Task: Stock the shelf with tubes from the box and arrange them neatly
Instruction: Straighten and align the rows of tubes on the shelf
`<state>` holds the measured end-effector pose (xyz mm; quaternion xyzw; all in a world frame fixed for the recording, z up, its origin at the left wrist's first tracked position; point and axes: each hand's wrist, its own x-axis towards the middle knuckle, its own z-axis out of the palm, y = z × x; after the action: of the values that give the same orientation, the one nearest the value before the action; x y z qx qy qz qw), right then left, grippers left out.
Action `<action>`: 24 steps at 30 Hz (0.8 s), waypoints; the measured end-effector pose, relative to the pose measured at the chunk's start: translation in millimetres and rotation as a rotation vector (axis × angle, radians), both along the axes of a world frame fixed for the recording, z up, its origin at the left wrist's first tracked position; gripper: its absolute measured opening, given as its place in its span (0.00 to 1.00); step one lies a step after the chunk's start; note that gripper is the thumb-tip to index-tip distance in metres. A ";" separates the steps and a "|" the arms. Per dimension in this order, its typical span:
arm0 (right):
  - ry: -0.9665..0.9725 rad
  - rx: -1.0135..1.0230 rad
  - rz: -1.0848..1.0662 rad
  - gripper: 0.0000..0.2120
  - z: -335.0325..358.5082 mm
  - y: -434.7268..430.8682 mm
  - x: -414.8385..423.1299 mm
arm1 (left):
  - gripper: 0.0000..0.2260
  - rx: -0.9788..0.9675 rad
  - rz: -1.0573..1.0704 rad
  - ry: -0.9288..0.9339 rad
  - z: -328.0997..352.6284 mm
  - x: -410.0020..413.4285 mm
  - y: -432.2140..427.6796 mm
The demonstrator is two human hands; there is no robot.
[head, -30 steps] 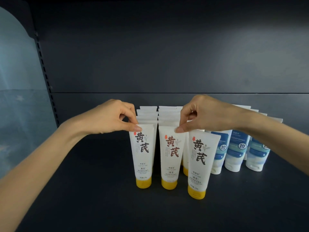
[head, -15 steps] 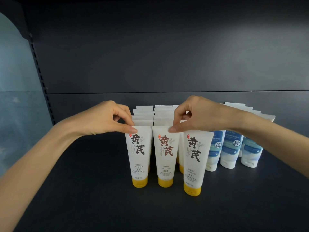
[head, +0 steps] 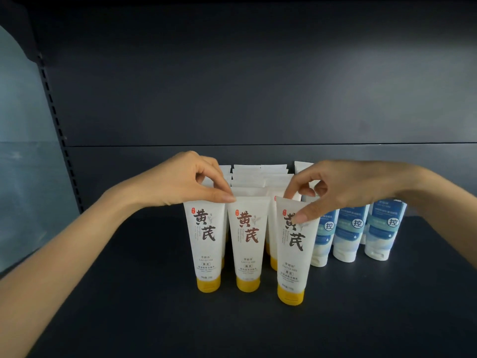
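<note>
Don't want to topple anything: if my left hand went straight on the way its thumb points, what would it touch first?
Likely the top edge of the middle front tube, just beside the left hand; depth is unclear.

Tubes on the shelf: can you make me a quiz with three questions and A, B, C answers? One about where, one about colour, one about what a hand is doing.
1. Where do the blue tubes stand, compared with the yellow-capped tubes?
A. left of them
B. right of them
C. on top of them

2. What colour are the blue tubes' caps?
A. white
B. red
C. green

3. What is the right hand doing?
A. lying flat
B. pinching the foremost yellow-capped tube
C. hanging loose

Answers: B, they stand on the right side; A, each ends in a white cap; B, thumb and finger grip its upper part.
</note>
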<state>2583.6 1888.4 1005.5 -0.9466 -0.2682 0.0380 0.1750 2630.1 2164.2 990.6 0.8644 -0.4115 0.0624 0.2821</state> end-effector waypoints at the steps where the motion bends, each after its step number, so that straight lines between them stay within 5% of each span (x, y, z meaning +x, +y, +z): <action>1: 0.012 0.009 0.003 0.22 1.3 -3.1 -2.0 | 0.12 0.012 -0.001 0.002 -0.9 0.3 -3.5; 17: -0.226 0.242 -0.098 0.11 -12.2 -6.8 1.9 | 0.08 0.014 0.020 -0.016 -2.7 1.9 -9.3; 24: -0.213 0.291 -0.098 0.14 -17.6 -11.9 7.4 | 0.08 0.020 0.021 -0.009 -2.8 3.9 -8.3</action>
<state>2591.1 1876.5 987.8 -0.9217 -0.2417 -0.1104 0.2825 2634.0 2155.9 987.7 0.8712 -0.4042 0.0650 0.2710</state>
